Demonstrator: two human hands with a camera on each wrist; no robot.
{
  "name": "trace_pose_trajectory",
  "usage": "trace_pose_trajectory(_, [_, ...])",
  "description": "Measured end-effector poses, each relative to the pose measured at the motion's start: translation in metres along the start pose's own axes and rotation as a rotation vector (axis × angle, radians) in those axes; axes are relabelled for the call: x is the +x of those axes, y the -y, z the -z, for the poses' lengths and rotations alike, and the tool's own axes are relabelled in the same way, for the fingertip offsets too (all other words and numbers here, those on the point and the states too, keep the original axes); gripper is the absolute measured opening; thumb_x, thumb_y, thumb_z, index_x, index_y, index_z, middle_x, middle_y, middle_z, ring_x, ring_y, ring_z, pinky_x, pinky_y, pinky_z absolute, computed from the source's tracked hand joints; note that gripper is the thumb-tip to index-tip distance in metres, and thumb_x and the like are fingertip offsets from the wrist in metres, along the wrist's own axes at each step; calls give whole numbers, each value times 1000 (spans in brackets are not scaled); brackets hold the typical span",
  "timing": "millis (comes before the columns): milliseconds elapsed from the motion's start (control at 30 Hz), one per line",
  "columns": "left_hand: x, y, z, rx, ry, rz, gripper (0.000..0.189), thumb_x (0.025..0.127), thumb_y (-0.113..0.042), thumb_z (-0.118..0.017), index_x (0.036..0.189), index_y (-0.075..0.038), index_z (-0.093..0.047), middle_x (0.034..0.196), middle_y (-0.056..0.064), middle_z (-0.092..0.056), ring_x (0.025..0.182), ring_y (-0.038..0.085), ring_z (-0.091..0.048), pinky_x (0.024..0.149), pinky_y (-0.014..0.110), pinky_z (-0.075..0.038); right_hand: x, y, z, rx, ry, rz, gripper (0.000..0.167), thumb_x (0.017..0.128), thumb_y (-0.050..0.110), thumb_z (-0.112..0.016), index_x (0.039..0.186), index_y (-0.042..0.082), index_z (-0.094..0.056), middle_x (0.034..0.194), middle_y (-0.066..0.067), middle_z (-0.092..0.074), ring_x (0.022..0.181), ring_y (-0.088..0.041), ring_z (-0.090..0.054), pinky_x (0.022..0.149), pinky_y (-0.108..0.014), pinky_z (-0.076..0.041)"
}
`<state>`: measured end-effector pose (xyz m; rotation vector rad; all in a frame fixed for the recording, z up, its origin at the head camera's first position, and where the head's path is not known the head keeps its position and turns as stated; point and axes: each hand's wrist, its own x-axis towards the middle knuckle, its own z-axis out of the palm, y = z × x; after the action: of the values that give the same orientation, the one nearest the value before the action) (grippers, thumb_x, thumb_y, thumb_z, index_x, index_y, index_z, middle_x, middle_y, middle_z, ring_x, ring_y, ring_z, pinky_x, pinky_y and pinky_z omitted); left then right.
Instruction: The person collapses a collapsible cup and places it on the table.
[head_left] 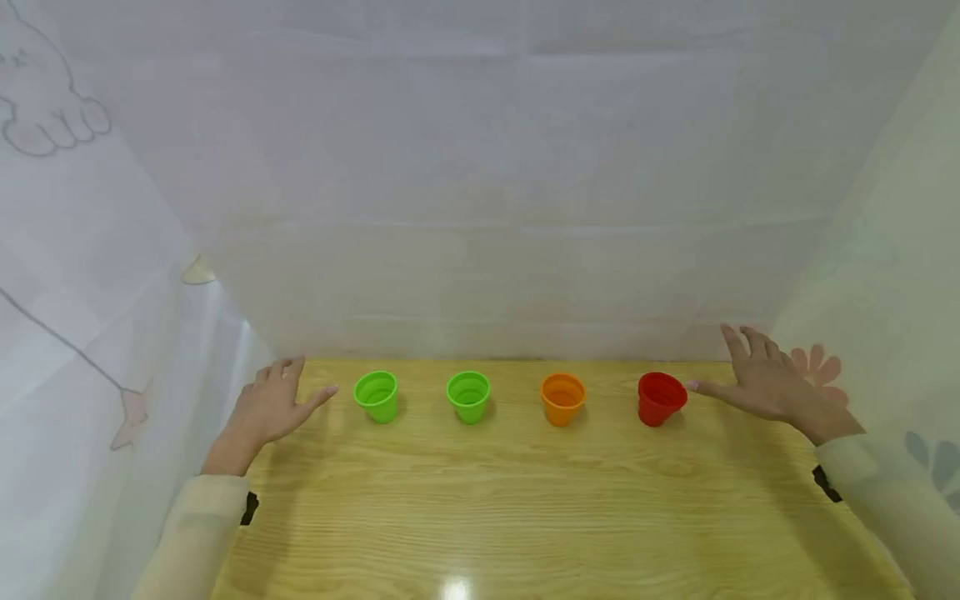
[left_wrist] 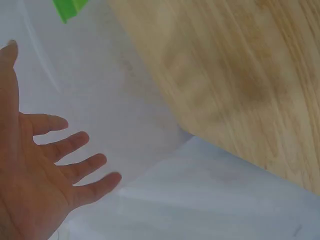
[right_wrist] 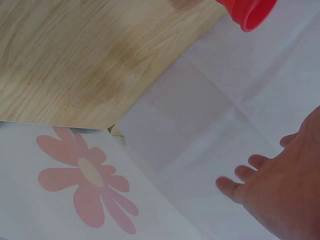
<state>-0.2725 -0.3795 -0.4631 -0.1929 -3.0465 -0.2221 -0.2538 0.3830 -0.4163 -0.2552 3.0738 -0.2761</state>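
Along the far part of the wooden table stands a row of small ribbed cups: a green cup at the left, a second green cup, an orange cup and a red cup at the right. My left hand is spread beside the leftmost green cup, thumb pointing toward it, holding nothing. To the right of the red cup, my right hand has its fingers extended and its thumb tip right by the rim. Both palms look bare in the wrist views, where only a piece of green cup and red cup shows.
The wooden table ends at a white cloth wall behind the cups. More cloth hangs at the left and right, printed with a rabbit and flowers. Black straps sit at both wrists.
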Motion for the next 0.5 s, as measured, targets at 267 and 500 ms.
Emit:
trace_pose_trajectory(267, [-1,-26,18,-196,-70,-46,75,109,-53,-50,151,10,-42,146,37,-43,122,55,-53,90,69,-54,4,8,7,116,-65,87,118,96,60,-69,165,-8,-1,152,-45,-24,125,-60,-47,95,-76,-51])
trace_pose_trajectory(500, [-4,-53,32,-326,-146,-83,56,110,-51,-47,132,-1,-62,135,25,-57,119,45,-60,96,64,-56,4,21,9,221,-80,102,93,101,47,-68,161,-10,-24,150,-38,-41,128,-55,-53,100,-74,-52])
